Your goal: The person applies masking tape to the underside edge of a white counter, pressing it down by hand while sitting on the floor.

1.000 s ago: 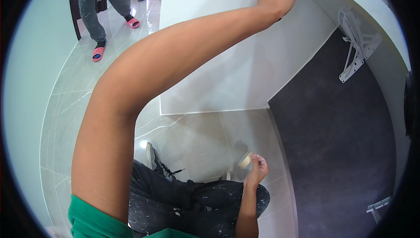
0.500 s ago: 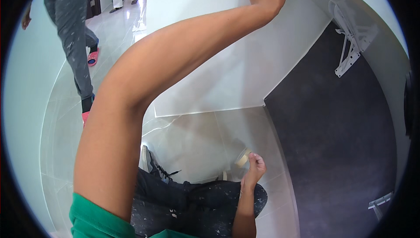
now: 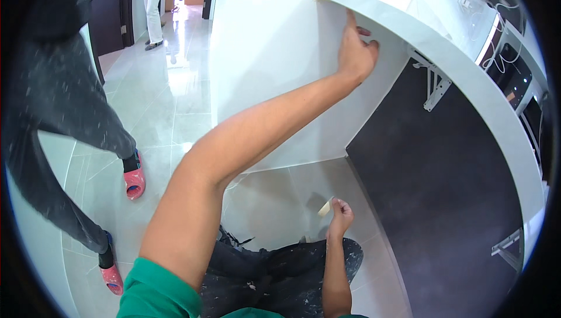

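Note:
My left arm stretches up and across to the underside of a pale wall-mounted shelf (image 3: 497,99). There my left hand (image 3: 357,52) points its index finger upward against or just beneath the shelf, near its far end. The other fingers are loosely bent with nothing visible in them. Low in the view, beside my right knee, my right hand (image 3: 340,218) pinches a cream-coloured roll of masking tape (image 3: 325,207). Only the tape's narrow side shows; the fingers cover part of it.
White folding brackets (image 3: 435,87) support the shelf over a dark wall panel (image 3: 444,183). Cables (image 3: 504,37) and a black device (image 3: 514,72) lie on top. Close on my left stands a person in dark, spattered trousers (image 3: 76,102) and pink clogs (image 3: 134,182). Another person in white trousers (image 3: 153,5) stands farther off.
The view has tilted up, bringing the shelf's top and edge into sight. My left hand's index finger now extends to the shelf. The nearby person has stepped closer on the left.

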`<state>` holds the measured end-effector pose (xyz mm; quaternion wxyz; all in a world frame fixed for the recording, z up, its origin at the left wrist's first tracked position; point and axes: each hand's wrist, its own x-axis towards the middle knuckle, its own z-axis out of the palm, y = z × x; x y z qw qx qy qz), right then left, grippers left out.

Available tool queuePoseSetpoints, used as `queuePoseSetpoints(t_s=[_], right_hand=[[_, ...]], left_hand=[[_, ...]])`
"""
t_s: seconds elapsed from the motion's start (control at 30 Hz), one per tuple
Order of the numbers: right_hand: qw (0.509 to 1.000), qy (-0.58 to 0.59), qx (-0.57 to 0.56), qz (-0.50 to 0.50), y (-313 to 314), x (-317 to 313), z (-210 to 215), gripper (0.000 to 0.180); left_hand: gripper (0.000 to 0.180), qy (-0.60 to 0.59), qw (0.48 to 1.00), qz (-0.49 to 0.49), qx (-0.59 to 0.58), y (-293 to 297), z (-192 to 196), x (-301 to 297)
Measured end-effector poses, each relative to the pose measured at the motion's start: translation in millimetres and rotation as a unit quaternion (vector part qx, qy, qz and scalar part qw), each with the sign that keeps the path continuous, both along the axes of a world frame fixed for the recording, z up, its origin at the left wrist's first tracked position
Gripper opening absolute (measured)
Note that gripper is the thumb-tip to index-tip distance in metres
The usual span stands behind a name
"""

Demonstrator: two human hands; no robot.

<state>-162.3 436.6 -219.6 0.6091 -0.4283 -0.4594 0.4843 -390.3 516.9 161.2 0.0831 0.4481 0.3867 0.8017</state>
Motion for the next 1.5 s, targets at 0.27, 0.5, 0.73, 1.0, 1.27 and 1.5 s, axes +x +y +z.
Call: queuePoseSetpoints(t_s=[0.27,0.5,0.73,1.0,1.27,1.5], right_hand=[[0.995,-0.016,0.08,0.059,-23.9,-12.5,50.5,0.01],[0.994,0.038,-0.03,0.098,-28.0,64.0,-36.0,0.011],[0.984,0.12,-0.014,0.13,-23.5,56.7,-34.1,0.006],[0.99,0.101,-0.05,0.089,-34.2,55.2,-23.2,0.006],[0.993,0.071,-0.052,0.078,-31.4,54.8,-28.5,0.009],[0.996,0.023,-0.049,0.072,-23.4,52.7,-39.6,0.007]], left_hand=[[0.059,-0.163,0.985,-0.06,-0.003,-5.5,20.7,-69.2],[0.032,-0.307,0.94,-0.148,0.015,-9.5,55.8,-48.6],[0.039,-0.195,0.974,-0.119,0.003,16.9,38.4,-105.4],[0.039,-0.138,0.98,-0.122,-0.081,2.2,41.5,-122.3],[0.053,-0.053,0.998,0.023,-0.002,-10.8,8.6,-123.0],[0.059,0.21,0.946,0.248,-0.021,0.6,19.8,-140.5]])
